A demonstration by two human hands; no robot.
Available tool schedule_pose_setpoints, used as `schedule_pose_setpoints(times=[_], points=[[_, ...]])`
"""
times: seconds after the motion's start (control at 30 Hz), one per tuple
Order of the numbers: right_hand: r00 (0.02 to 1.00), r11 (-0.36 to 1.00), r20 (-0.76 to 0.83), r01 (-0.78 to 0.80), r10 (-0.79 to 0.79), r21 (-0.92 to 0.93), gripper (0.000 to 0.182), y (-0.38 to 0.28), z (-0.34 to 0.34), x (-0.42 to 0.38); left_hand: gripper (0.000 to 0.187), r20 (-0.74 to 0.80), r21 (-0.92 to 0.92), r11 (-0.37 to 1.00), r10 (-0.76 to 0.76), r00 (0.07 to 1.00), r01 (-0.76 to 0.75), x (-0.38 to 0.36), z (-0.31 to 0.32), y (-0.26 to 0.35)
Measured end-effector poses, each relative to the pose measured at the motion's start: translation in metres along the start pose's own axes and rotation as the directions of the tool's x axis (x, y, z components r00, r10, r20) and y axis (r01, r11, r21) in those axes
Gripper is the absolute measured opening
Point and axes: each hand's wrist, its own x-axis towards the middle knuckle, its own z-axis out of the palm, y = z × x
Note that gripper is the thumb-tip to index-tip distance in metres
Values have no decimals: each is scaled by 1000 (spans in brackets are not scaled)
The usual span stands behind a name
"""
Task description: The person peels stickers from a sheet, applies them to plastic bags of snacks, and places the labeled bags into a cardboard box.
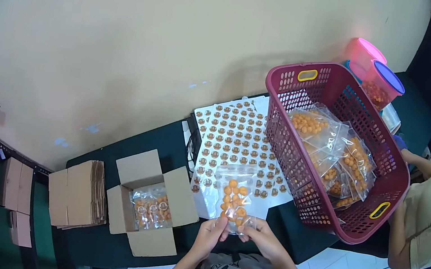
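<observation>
Clear snack bag (235, 195) sticks up between both hands, left hand (210, 232) and right hand (257, 234) pinching its bottom.

small snack-packing workroom | dark surface (169, 138) against bare wall | sticker label sheets (237, 138) spread out | red basket (320, 89) full of bagged orange snacks | open carton (132, 169) with bags, flat cartons (75, 191) stacked beside | lidded tubs (376, 76)

Glossy clear plastic bag (234, 194), matt brown cardboard box (150, 203)
</observation>
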Motion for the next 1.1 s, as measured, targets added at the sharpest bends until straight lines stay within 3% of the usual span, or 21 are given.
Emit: schedule_pose_setpoints(times=[0.13, 0.27, 0.47, 0.53, 0.57, 0.63, 0.7, 0.8, 0.83, 0.87, 0.93, 0.97, 1.0, 1.1], points=[[995, 985, 87, -34, 49, -168, 24, 0, 7, 3, 33, -36, 37, 998, 59, 998, -57, -4, -17, -3], [991, 992, 116, -53, 66, -117, 23, 10, 17, 9, 32, -93, 56, 994, 98, 991, -93, -15, -23, -2], [996, 995, 76, -38, 44, -88, 19, 24, 29, 14, 27, -3, 1, 996, -88, 996, 88, -27, -50, -7], [987, 989, 100, -120, 128, -84, 17, 23, 40, 15, 33, 29, -185, 974, -127, 992, 130, -30, -58, 0], [987, 989, 100, -120, 128, -84, 17, 27, 44, 18, 33, 28, -185, 974, -126, 992, 129, -30, -64, 1], [960, 977, 252, -73, 123, -198, 18, 42, 49, 23, 35, -55, -348, 931, -135, 989, 107, -31, -77, 0], [944, 972, 309, -43, 114, -230, 22, 49, 55, 28, 33, -52, -346, 932, -135, 989, 109, -29, -95, -8], [917, 924, 359, -24, 172, -381, 30, 64, 55, 51, 28, -223, -326, 944, -28, 974, -48, -31, -105, 1], [906, 931, 414, 75, 86, -358, 30, 70, 48, 65, 28, -226, -324, 945, -30, 974, -46, -33, -111, 2], [924, 943, 379, 73, 59, -325, 27, 80, 39, 85, 28, -264, -268, 958, 24, 964, -97, -35, -121, 5], [994, 923, 100, 4, 38, -385, 24, 78, 36, 122, 26, -312, -197, 964, 112, 944, -179, -42, -135, 14], [996, 858, -17, 62, -82, -510, 22, 106, 24, 152, 26, -317, -193, 965, 113, 942, -180, -47, -142, 17], [928, 707, -76, 223, -365, -671, 20, 132, 14, 176, 26, -339, -163, 966, 136, 931, -201, -50, -149, 19], [890, 517, -158, 98, -428, -851, 20, 169, 11, 229, 24, -413, -152, 960, 156, 898, -236, -56, -161, 20]])
